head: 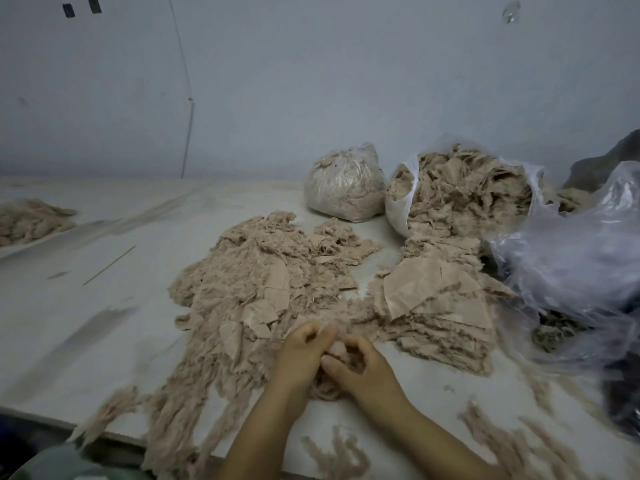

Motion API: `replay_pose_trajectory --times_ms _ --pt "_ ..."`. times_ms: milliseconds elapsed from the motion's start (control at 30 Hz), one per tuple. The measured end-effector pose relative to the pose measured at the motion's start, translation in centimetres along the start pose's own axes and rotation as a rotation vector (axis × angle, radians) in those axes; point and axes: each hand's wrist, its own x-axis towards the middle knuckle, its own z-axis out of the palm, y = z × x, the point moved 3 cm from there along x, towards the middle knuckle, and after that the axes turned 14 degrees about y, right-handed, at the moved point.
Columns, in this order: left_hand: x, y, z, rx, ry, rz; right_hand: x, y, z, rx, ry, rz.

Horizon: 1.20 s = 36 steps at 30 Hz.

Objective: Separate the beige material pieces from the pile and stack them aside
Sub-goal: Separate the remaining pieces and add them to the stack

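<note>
A loose pile of frayed beige material pieces (256, 289) spreads over the middle of the white table (86, 306). To its right lies a flatter stack of beige pieces (436, 299). My left hand (301, 351) and my right hand (360, 368) meet at the pile's near edge, fingers curled round one small beige piece (337, 348) held between them. Most of that piece is hidden by the fingers.
An open plastic bag of beige scraps (460, 188) and a tied bag (343, 185) stand at the back right. Crumpled clear plastic (571, 271) lies at the right. Loose fibres (339, 452) trail near the front edge. Another beige heap (31, 220) sits far left.
</note>
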Motion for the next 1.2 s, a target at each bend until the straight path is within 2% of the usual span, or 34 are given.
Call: replay_pose_trajectory --times_ms 67,100,200,233,267,300,367,433,500,567,733,900,967,1033,1100,1167,1200 --pt "-0.4 0.2 -0.1 -0.152 -0.095 -0.153 0.3 0.1 -0.4 0.109 0.08 0.062" --pt "-0.5 0.4 -0.2 -0.158 -0.108 -0.164 0.5 0.0 -0.6 0.189 0.132 0.094" --pt "0.0 0.7 -0.8 0.031 0.034 0.022 1.1 -0.2 -0.7 0.461 0.216 0.222" --pt "0.0 1.1 -0.9 0.075 0.046 0.101 1.3 -0.3 -0.7 0.536 0.208 0.264" --pt "0.1 1.4 -0.8 0.101 -0.008 0.151 1.4 -0.6 -0.6 0.583 0.171 0.297" --pt "0.1 1.7 -0.4 0.123 -0.094 0.169 1.5 -0.9 -0.6 0.584 0.119 0.315" --pt "0.3 2.3 0.6 0.207 -0.2 0.162 1.8 -1.6 -1.0 0.429 0.053 0.26" --pt "0.9 2.5 1.4 0.212 -0.182 0.164 2.1 -2.0 -1.5 0.336 0.056 0.196" --pt "1.4 2.6 2.1 0.185 -0.094 0.185 2.4 -2.1 -1.9 0.301 0.066 0.169" --pt "2.0 2.1 2.5 0.138 -0.002 0.134 2.5 -2.2 -2.3 0.258 0.02 0.144" --pt "2.9 1.5 2.7 0.149 0.084 0.051 3.3 -1.7 -2.9 0.429 -0.059 0.246" --pt "3.2 1.0 3.0 -0.088 0.08 -0.129 3.9 -2.1 -3.1 0.343 -0.1 0.233" --pt "3.2 0.9 3.2 -0.191 -0.055 -0.154 4.0 -2.2 -3.1 0.294 -0.064 0.176" --pt "3.0 1.0 3.2 -0.076 -0.167 -0.066 4.1 -2.2 -2.9 0.247 -0.034 0.13" --pt "2.9 1.1 3.0 0.164 -0.226 0.12 4.1 -2.2 -2.6 0.217 -0.018 0.128" --pt "3.3 0.8 2.9 0.252 -0.181 0.257 4.3 -2.4 -2.4 0.222 0.004 0.131" --pt "3.5 0.9 2.7 0.199 -0.115 0.259 4.4 -2.3 -2.3 0.216 0.021 0.123"
